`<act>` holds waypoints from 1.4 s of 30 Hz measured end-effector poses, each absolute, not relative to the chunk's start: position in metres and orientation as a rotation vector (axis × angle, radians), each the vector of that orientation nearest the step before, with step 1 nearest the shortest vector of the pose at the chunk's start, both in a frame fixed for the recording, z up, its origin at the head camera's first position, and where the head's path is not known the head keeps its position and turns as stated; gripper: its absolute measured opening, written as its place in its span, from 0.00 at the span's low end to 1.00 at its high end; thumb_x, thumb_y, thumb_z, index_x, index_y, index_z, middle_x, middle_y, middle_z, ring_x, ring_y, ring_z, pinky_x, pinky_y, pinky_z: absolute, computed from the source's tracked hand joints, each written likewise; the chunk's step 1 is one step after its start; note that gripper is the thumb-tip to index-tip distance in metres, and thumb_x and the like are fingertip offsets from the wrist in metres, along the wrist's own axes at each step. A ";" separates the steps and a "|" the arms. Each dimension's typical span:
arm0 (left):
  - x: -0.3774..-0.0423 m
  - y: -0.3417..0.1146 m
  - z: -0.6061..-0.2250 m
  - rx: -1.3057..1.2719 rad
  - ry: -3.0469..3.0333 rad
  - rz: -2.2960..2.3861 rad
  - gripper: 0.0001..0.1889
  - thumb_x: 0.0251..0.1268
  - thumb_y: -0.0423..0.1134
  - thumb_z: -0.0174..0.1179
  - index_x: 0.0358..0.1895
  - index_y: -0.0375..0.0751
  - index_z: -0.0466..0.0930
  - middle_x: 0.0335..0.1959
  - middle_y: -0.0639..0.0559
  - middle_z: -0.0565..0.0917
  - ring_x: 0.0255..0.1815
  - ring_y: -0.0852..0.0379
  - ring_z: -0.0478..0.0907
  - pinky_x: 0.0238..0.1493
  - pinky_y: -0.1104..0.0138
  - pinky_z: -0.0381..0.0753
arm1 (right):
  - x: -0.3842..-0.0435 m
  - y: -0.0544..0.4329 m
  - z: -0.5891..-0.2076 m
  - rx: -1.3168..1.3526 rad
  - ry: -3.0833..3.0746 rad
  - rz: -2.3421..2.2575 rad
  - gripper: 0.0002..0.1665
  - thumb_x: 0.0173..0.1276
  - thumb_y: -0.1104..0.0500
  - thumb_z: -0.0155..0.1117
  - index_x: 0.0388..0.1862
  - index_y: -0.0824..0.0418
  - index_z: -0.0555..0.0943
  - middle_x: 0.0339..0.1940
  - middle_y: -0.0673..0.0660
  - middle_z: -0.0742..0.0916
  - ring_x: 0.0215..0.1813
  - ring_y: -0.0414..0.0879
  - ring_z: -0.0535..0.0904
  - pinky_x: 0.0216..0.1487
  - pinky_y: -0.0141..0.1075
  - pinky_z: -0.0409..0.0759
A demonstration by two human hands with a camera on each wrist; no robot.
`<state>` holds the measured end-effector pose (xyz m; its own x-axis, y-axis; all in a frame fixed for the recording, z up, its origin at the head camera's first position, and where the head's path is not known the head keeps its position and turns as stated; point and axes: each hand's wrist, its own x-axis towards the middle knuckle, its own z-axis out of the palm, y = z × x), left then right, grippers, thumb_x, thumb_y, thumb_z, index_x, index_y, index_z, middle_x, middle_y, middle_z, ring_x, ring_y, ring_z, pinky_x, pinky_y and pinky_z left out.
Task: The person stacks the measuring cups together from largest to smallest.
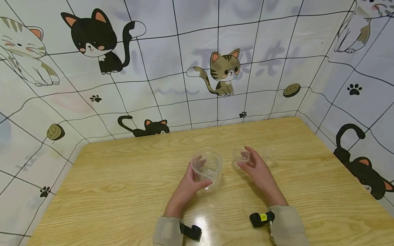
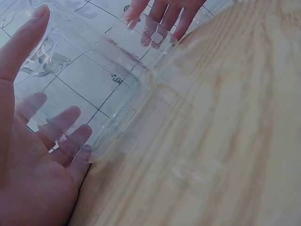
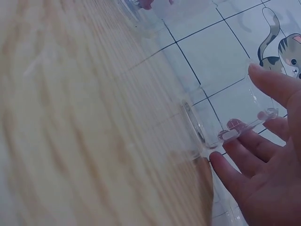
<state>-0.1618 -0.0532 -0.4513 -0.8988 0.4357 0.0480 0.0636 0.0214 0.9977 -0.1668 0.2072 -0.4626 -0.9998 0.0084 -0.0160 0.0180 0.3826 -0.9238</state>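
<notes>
A large clear plastic tub (image 1: 213, 176), round and open at the top, stands upright on the wooden table. My left hand (image 1: 193, 182) grips its left side, thumb at the front and fingers around the back; in the left wrist view those fingers show through the clear wall (image 2: 101, 101). To its right is a smaller clear plastic cup (image 1: 238, 158). My right hand (image 1: 260, 171) holds this cup from the right between thumb and fingers. In the right wrist view the cup's base (image 3: 195, 125) is close to the tabletop. The two containers are a short gap apart.
Another clear, round plastic piece (image 1: 270, 154) lies just behind and right of my right hand. The wood-grain table (image 1: 123, 191) ends at a cat-patterned sheet (image 1: 166, 85) along the back and sides. Each sleeve carries a small black wrist camera (image 1: 193, 233).
</notes>
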 end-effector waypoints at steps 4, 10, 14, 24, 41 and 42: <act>-0.162 -0.054 -0.452 0.515 2.032 1.954 0.45 0.48 0.35 0.66 0.68 0.53 0.48 0.66 0.46 0.60 0.67 0.51 0.52 0.64 0.54 0.47 | -0.168 0.208 -0.463 0.035 2.588 -1.762 0.45 0.58 0.42 0.59 0.70 0.48 0.49 0.64 0.59 0.66 0.62 0.58 0.63 0.57 0.50 0.65; -0.162 -0.054 -0.453 0.510 2.042 1.950 0.45 0.48 0.36 0.66 0.68 0.54 0.48 0.66 0.47 0.60 0.67 0.52 0.52 0.64 0.53 0.47 | -0.168 0.208 -0.463 -0.001 2.599 -1.773 0.45 0.58 0.44 0.61 0.70 0.50 0.51 0.61 0.59 0.68 0.62 0.54 0.63 0.58 0.49 0.64; -0.162 -0.054 -0.453 0.507 2.041 1.953 0.45 0.48 0.35 0.66 0.68 0.54 0.48 0.66 0.47 0.60 0.67 0.51 0.52 0.64 0.53 0.47 | -0.168 0.207 -0.464 -0.029 2.629 -1.757 0.44 0.58 0.45 0.61 0.69 0.50 0.52 0.60 0.59 0.68 0.62 0.53 0.63 0.58 0.48 0.64; -0.162 -0.054 -0.452 0.509 2.021 1.967 0.46 0.47 0.38 0.67 0.68 0.53 0.48 0.66 0.46 0.60 0.67 0.51 0.51 0.64 0.54 0.47 | -0.167 0.208 -0.465 -0.023 2.641 -1.715 0.44 0.56 0.41 0.60 0.69 0.45 0.53 0.62 0.57 0.68 0.63 0.52 0.62 0.59 0.48 0.63; -0.161 -0.055 -0.451 0.505 2.018 1.962 0.45 0.47 0.38 0.67 0.68 0.53 0.48 0.66 0.47 0.60 0.67 0.52 0.52 0.64 0.53 0.47 | -0.168 0.208 -0.466 -0.034 2.625 -1.709 0.42 0.57 0.41 0.60 0.68 0.41 0.54 0.60 0.57 0.70 0.61 0.54 0.64 0.58 0.51 0.63; -0.162 -0.055 -0.451 0.508 2.020 1.962 0.45 0.47 0.38 0.67 0.68 0.52 0.48 0.65 0.47 0.60 0.67 0.52 0.52 0.64 0.53 0.47 | -0.168 0.207 -0.466 -0.032 2.622 -1.705 0.42 0.57 0.42 0.61 0.68 0.41 0.54 0.60 0.57 0.70 0.61 0.55 0.65 0.57 0.51 0.64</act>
<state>-0.1616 -0.0551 -0.4510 -0.8993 0.4351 0.0440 0.0566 0.0161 0.9983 -0.1676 0.2073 -0.4658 -0.9997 -0.0246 0.0002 -0.0102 0.4055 -0.9140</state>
